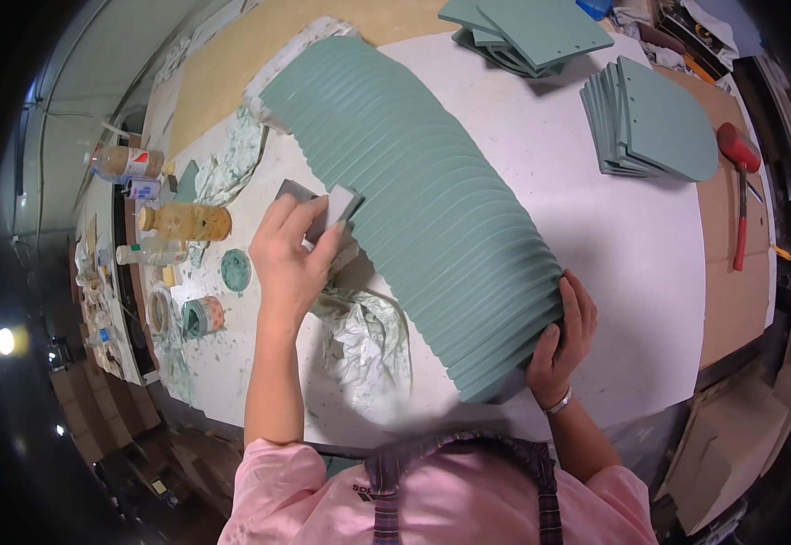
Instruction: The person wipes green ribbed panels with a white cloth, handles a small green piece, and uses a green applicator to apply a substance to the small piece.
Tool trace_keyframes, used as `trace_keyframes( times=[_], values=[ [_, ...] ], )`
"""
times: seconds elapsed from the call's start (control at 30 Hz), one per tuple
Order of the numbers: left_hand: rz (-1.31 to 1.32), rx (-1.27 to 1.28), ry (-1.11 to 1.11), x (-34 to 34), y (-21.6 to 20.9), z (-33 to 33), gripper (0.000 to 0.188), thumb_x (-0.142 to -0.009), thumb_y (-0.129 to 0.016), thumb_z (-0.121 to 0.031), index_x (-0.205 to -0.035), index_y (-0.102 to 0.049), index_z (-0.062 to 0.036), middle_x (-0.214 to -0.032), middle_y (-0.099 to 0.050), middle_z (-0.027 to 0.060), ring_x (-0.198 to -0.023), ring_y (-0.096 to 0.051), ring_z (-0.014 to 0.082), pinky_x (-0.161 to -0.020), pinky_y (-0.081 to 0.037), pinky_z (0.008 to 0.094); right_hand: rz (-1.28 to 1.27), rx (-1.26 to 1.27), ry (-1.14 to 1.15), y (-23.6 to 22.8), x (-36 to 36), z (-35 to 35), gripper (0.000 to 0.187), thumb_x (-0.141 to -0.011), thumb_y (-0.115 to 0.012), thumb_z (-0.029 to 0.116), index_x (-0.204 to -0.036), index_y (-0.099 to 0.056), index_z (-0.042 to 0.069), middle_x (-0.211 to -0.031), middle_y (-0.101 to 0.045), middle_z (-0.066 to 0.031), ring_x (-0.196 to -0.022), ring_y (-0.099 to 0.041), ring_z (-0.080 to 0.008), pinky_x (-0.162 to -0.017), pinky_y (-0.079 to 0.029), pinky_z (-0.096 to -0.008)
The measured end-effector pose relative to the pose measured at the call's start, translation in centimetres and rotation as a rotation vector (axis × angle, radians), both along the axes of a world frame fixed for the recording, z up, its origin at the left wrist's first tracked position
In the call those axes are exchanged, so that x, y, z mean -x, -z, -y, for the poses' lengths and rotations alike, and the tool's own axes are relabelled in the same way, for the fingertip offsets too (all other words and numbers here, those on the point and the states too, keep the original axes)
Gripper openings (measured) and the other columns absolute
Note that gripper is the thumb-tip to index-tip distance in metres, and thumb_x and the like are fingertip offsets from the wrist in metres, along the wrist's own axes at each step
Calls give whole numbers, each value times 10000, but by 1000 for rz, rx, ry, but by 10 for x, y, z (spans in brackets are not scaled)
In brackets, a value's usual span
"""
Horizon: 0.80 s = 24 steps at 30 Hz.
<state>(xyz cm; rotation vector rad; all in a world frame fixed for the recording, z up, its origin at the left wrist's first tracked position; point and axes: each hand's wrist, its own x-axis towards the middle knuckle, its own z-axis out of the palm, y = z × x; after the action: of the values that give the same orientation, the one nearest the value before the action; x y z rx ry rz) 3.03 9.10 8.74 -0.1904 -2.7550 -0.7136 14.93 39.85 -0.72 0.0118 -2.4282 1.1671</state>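
Observation:
A long, fanned row of thin green panels (432, 200) runs diagonally across the table, their edges facing up. At the row's left side, my left hand (288, 250) is closed on a grey block (334, 209), which touches the panel edges. The fingers partly cover the block. My right hand (566, 336) is at the near right end of the row, its fingers bent round the rounded edges and its thumb against the last panels. Just below the left hand lies a crumpled, green-stained white cloth (368, 350).
Two more piles of green panels, one flat (541, 36) and one leaning (668, 118), are at the far right. Beside them lies a red mallet (739, 150). On the left stand a jar of yellowish liquid (187, 222), a bottle (128, 163) and an open paint tin (203, 317).

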Motion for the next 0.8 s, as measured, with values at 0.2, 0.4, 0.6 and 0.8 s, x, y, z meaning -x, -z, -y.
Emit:
trace_keyframes(
  times=[0.2,0.4,0.6,0.8],
  values=[
    [-114,118,186,36,-3,-24,318,-694,-823,8,-992,-713,-4,-835,-579,99,-742,-590,255,-628,-485,351,-10,-9,-7,-2,2,-1,553,-874,-476,149,-1380,-568,-56,-1393,-598,-237,-1248,-556,-410,-1080,-371,-493],
    [-136,187,231,81,3,-61,302,-714,-816,-45,-1004,-736,-55,-869,-614,81,-823,-599,283,-685,-499,394,-2,2,5,-3,2,-3,567,-830,-491,113,-1365,-574,-52,-1382,-604,-233,-1249,-556,-407,-1084,-371,-491],
    [-153,143,245,126,11,-85,259,-783,-794,-99,-1037,-751,-74,-894,-636,89,-849,-622,291,-720,-513,409,-6,1,-4,-2,1,-3,579,-795,-508,103,-1349,-582,-49,-1387,-599,-224,-1250,-554,-396,-1087,-369,-483],
    [-58,386,198,142,-8,-70,258,-799,-785,-137,-1057,-776,-127,-938,-665,73,-886,-653,312,-787,-524,415,6,4,1,-5,1,-3,593,-760,-514,84,-1332,-588,-50,-1386,-597,-218,-1248,-553,-388,-1080,-370,-477]
  ],
)
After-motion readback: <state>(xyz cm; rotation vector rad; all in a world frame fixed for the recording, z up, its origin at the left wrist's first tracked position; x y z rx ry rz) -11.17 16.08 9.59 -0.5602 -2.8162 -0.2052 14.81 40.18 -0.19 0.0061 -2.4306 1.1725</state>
